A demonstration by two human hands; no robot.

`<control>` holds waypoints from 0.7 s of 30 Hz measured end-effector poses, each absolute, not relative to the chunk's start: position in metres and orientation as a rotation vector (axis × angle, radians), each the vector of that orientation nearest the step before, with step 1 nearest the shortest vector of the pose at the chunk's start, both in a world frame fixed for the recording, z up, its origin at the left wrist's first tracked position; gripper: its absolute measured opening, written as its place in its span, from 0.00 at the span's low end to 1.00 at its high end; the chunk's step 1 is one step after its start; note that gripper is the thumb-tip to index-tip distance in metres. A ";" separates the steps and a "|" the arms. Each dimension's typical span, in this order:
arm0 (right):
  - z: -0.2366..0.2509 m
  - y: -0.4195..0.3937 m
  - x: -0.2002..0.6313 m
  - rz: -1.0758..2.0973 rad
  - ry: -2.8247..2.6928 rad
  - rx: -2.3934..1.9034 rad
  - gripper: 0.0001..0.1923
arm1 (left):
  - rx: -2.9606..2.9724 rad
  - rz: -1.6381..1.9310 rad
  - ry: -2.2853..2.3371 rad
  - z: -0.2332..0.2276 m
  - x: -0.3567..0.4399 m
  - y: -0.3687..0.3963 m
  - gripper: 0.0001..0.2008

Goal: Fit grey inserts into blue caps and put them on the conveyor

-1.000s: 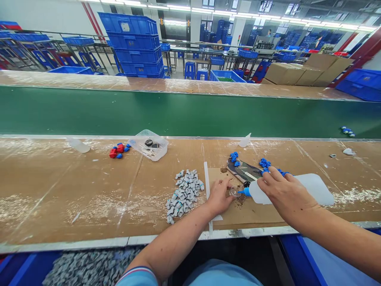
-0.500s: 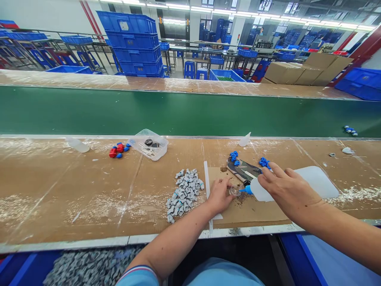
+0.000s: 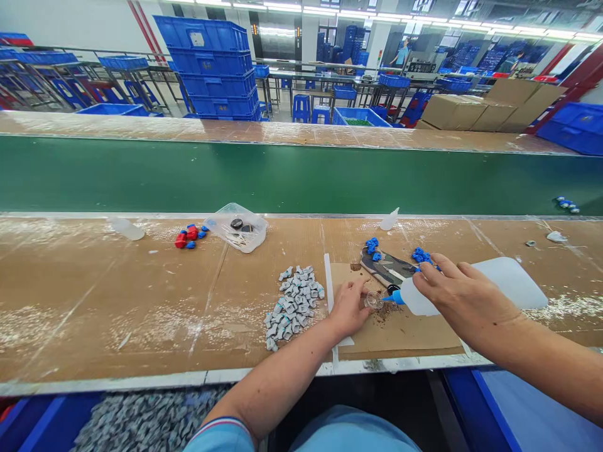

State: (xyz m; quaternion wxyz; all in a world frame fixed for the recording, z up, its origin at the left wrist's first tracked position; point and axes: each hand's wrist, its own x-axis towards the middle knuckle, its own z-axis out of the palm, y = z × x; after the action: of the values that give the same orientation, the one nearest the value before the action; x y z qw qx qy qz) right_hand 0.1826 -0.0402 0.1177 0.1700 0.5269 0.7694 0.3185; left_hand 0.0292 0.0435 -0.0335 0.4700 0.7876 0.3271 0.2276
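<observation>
My right hand (image 3: 464,295) grips a white plastic squeeze bottle (image 3: 511,282) lying nearly level, its blue nozzle (image 3: 394,297) pointing left. The nozzle tip is at the rim of a small clear round jar (image 3: 374,301). Fingers of my left hand (image 3: 349,306) close on the jar from its left side. Just behind the jar sits a black lid (image 3: 392,289). Both jar and lid are over a cardboard sheet (image 3: 414,336) with dark stains. A heap of small grey plastic parts (image 3: 296,304) lies left of my left hand.
Blue parts (image 3: 374,248) rest on a camouflage-patterned piece (image 3: 384,267) behind the jar. A clear tray (image 3: 238,229), red and blue parts (image 3: 191,234) and small white bottles (image 3: 390,220) stand farther back. Beyond runs a green conveyor belt (image 3: 282,179). A bin of grey parts (image 3: 151,417) is below the table edge.
My right hand and the bottle have shifted slightly right, and the bottle's rear end sits a little higher. My left hand stays on the jar. A person shows more fully in the background.
</observation>
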 end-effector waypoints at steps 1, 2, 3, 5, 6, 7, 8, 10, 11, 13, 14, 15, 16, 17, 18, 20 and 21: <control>0.119 -0.040 0.182 0.912 2.182 1.496 0.13 | 1.932 0.557 0.799 -0.034 0.029 0.043 0.31; 0.120 -0.040 0.181 0.911 2.177 1.494 0.13 | 1.934 0.558 0.798 -0.034 0.029 0.044 0.31; 0.121 -0.040 0.180 0.905 2.170 1.498 0.13 | 1.937 0.557 0.797 -0.034 0.029 0.043 0.31; 0.123 -0.039 0.179 0.877 2.153 1.510 0.13 | 1.940 0.560 0.798 -0.034 0.029 0.043 0.31; 0.124 -0.039 0.179 0.863 2.147 1.517 0.13 | 1.939 0.561 0.801 -0.034 0.029 0.043 0.31; 0.125 -0.039 0.178 0.854 2.144 1.522 0.13 | 1.938 0.563 0.803 -0.034 0.030 0.043 0.31; 0.125 -0.039 0.178 0.851 2.143 1.527 0.13 | 1.936 0.564 0.804 -0.034 0.030 0.043 0.31; 0.125 -0.039 0.178 0.848 2.151 1.528 0.12 | 1.935 0.566 0.807 -0.034 0.030 0.043 0.31; 0.125 -0.039 0.178 0.855 2.158 1.525 0.12 | 1.934 0.564 0.807 -0.034 0.030 0.043 0.31; 0.125 -0.039 0.178 0.875 2.168 1.509 0.12 | 1.932 0.560 0.808 -0.034 0.030 0.043 0.31; 0.126 -0.039 0.178 0.887 2.170 1.501 0.12 | 1.931 0.557 0.808 -0.034 0.030 0.043 0.31; 0.126 -0.039 0.178 0.898 2.169 1.497 0.11 | 1.932 0.556 0.807 -0.033 0.030 0.043 0.31; 0.126 -0.039 0.178 0.902 2.164 1.496 0.11 | 1.933 0.557 0.803 -0.033 0.030 0.043 0.31; 0.126 -0.039 0.178 0.900 2.162 1.495 0.11 | 1.936 0.561 0.800 -0.033 0.029 0.043 0.31; 0.126 -0.039 0.178 0.897 2.160 1.497 0.11 | 1.939 0.565 0.796 -0.033 0.029 0.043 0.30; 0.125 -0.038 0.178 0.891 2.162 1.498 0.11 | 1.940 0.566 0.790 -0.034 0.029 0.043 0.30; 0.125 -0.038 0.178 0.888 2.163 1.497 0.11 | 1.938 0.562 0.791 -0.034 0.029 0.044 0.30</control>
State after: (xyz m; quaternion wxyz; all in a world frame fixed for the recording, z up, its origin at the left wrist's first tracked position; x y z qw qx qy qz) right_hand 0.1785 -0.0380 0.1253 0.1817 0.5302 0.7661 0.3147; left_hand 0.0291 0.0435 -0.0342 0.4681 0.7902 0.3224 0.2293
